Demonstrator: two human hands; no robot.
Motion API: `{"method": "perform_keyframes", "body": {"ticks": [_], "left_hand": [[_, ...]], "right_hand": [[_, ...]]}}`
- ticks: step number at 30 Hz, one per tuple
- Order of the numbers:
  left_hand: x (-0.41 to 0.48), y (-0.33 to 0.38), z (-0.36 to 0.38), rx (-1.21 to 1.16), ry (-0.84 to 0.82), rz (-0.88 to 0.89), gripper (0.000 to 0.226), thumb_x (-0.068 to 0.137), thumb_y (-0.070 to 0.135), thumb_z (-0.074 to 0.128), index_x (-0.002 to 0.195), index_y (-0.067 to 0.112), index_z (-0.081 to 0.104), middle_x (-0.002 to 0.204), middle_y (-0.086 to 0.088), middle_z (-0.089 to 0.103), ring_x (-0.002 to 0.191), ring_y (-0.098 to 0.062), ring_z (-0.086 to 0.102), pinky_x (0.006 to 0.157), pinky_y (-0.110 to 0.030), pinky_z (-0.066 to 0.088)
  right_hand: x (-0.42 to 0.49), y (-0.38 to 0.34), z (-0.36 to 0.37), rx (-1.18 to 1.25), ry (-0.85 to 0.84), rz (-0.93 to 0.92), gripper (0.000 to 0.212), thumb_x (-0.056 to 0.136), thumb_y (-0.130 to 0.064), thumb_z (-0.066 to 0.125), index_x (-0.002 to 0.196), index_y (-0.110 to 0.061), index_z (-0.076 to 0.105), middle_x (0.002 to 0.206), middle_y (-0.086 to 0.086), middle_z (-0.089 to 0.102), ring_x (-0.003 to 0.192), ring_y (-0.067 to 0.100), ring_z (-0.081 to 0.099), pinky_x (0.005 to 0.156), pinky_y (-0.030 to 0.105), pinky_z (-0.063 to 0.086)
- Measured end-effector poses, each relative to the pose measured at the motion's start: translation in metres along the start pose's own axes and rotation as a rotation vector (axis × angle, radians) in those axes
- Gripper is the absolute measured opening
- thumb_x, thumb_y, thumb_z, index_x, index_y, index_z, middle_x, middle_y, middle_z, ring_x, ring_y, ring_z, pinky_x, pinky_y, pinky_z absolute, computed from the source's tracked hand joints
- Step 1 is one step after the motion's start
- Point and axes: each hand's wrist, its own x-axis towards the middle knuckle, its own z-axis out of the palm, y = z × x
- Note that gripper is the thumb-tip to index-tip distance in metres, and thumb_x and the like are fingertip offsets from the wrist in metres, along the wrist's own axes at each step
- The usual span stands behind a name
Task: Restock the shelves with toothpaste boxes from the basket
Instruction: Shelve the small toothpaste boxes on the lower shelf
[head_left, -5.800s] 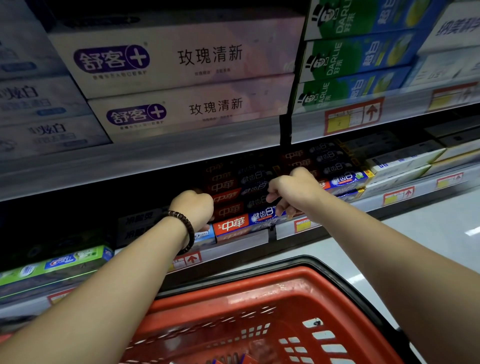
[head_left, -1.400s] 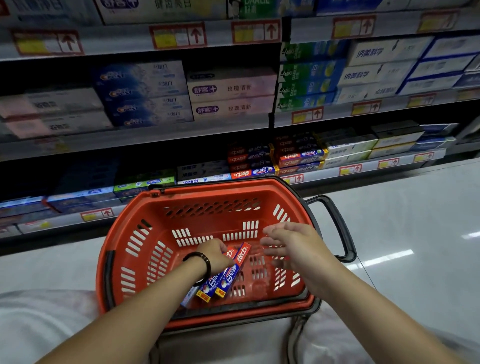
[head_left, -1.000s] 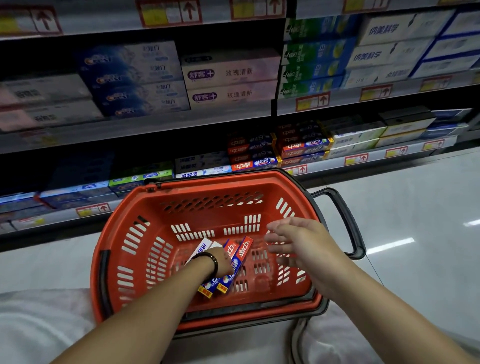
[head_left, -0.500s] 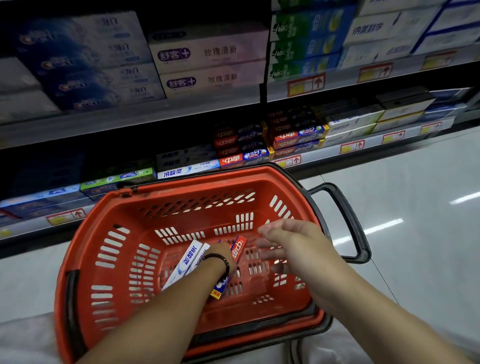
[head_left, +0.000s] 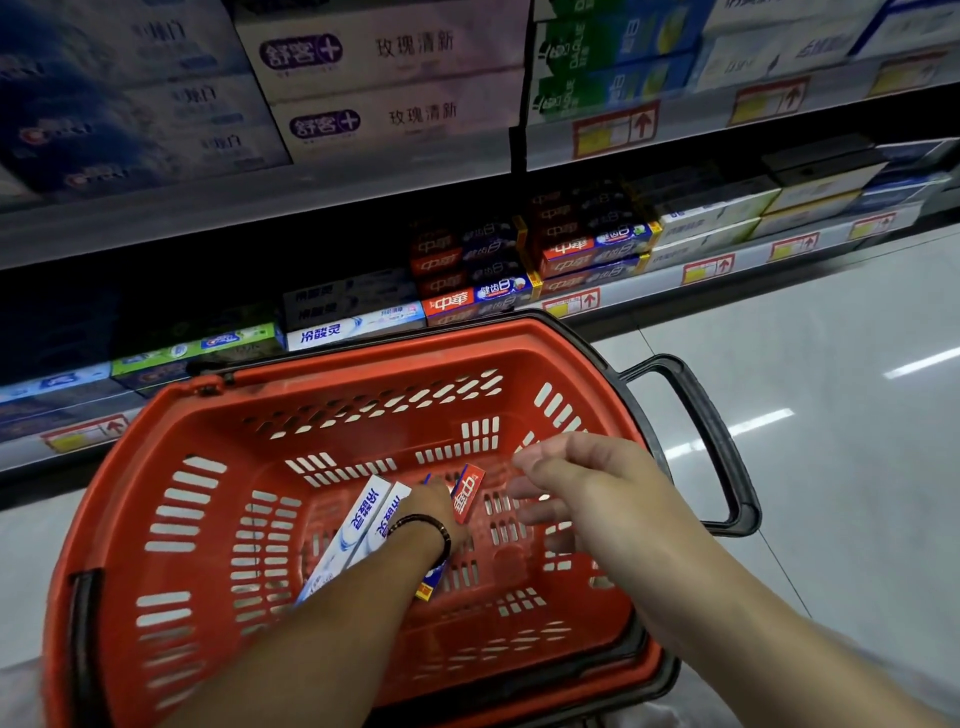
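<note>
I'm seeing the left hand (head_left: 434, 501) down inside the basket (head_left: 171, 519). It's lying over a red box (head_left: 469, 493), with two white boxes (head_left: 363, 514) running alongside the wrist and its bracelet (head_left: 421, 526). The fingers are hidden under the hand, so I can't tell if it's gripping or just resting on them. The right hand (head_left: 587, 483) is hovering over the basket's right side, fingers loose and spread, holding nothing. Every toothpaste box left to move is lying on the basket floor; none is heading to the lower shelf (head_left: 639, 285).

Risks, my read: the left hand is going for several boxes at once, red and white mixed. One could be slipping out on the lift, falling back in or onto the floor. The colours are also going to different slots, since the red stack (head_left: 470, 283) is sitting just right of the white row (head_left: 353, 330). A mixed handful is inviting a wrong placement.

Versus 1.4 s ago: only red boxes were showing at the left hand then, and now the two white ones are lying exposed beside it. The right hand is hanging in much the same open pose. The camera is sitting closer to the shelves.
</note>
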Motion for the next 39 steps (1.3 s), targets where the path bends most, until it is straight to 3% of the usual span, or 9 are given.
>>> {"method": "perform_keyframes", "body": {"ticks": [6,10,14,18,24,28,32,39], "left_hand": [[0.003,-0.001,0.004,-0.007,-0.011,-0.004,0.059,0.077,0.036,0.081,0.125,0.016,0.054,0.115,-0.009,0.068,0.100,-0.030,0.071,0.081,-0.043,0.062],[0.002,-0.001,0.005,-0.023,-0.003,0.003,0.053,0.079,0.036,0.078,0.123,0.017,0.054,0.113,-0.008,0.067,0.099,-0.030,0.070,0.082,-0.044,0.062],[-0.002,-0.002,0.000,-0.023,-0.015,0.013,0.056,0.078,0.040,0.078,0.124,0.020,0.053,0.113,-0.006,0.066,0.098,-0.028,0.069,0.081,-0.041,0.062],[-0.007,-0.004,-0.012,-0.036,-0.015,0.011,0.064,0.074,0.046,0.078,0.127,0.023,0.053,0.115,-0.005,0.069,0.101,-0.027,0.069,0.080,-0.038,0.060],[-0.018,-0.008,-0.034,-0.099,-0.066,-0.004,0.040,0.069,0.040,0.073,0.106,0.025,0.066,0.093,-0.001,0.072,0.083,-0.020,0.069,0.073,-0.033,0.061],[-0.038,-0.009,-0.052,-0.166,-0.046,0.028,0.015,0.084,0.031,0.072,0.094,0.024,0.063,0.101,-0.005,0.073,0.093,-0.024,0.070,0.080,-0.033,0.060],[-0.052,-0.010,-0.065,-0.271,-0.028,0.019,0.022,0.086,0.033,0.075,0.082,0.025,0.055,0.101,-0.002,0.071,0.093,-0.020,0.069,0.079,-0.031,0.057],[-0.075,-0.017,-0.086,-0.453,-0.029,-0.010,0.028,0.085,0.027,0.080,0.087,0.016,0.054,0.099,-0.001,0.073,0.092,-0.019,0.072,0.081,-0.043,0.065]], "right_hand": [[0.001,-0.003,0.000,0.018,0.006,-0.001,0.014,0.098,-0.013,0.068,0.091,-0.019,0.078,0.091,-0.002,0.081,0.089,0.025,0.077,0.069,0.031,0.059],[-0.001,-0.004,0.001,-0.020,0.011,-0.018,0.013,0.098,-0.017,0.069,0.089,-0.020,0.078,0.094,-0.007,0.080,0.084,0.016,0.077,0.076,0.035,0.062],[-0.001,-0.005,-0.001,-0.011,0.005,-0.020,0.013,0.099,-0.018,0.069,0.090,-0.022,0.077,0.093,-0.006,0.081,0.084,0.014,0.078,0.066,0.024,0.060],[0.000,-0.007,-0.001,-0.028,0.011,-0.027,0.014,0.101,-0.019,0.067,0.092,-0.023,0.077,0.090,-0.004,0.081,0.087,0.016,0.078,0.064,0.022,0.057],[-0.002,-0.008,-0.001,-0.022,-0.007,-0.026,0.011,0.103,-0.024,0.065,0.099,-0.022,0.076,0.090,-0.005,0.081,0.089,0.015,0.078,0.061,0.019,0.054],[-0.004,-0.008,-0.001,-0.045,-0.008,-0.039,0.011,0.104,-0.025,0.065,0.099,-0.022,0.075,0.091,-0.006,0.081,0.088,0.015,0.078,0.060,0.020,0.054],[-0.006,-0.008,0.001,-0.065,-0.010,-0.053,0.011,0.104,-0.025,0.065,0.099,-0.023,0.074,0.090,-0.006,0.080,0.087,0.014,0.078,0.061,0.023,0.059],[-0.008,-0.009,0.003,-0.064,-0.037,-0.067,0.013,0.105,-0.029,0.063,0.106,-0.019,0.071,0.096,-0.005,0.079,0.090,0.010,0.076,0.067,0.024,0.057]]}}
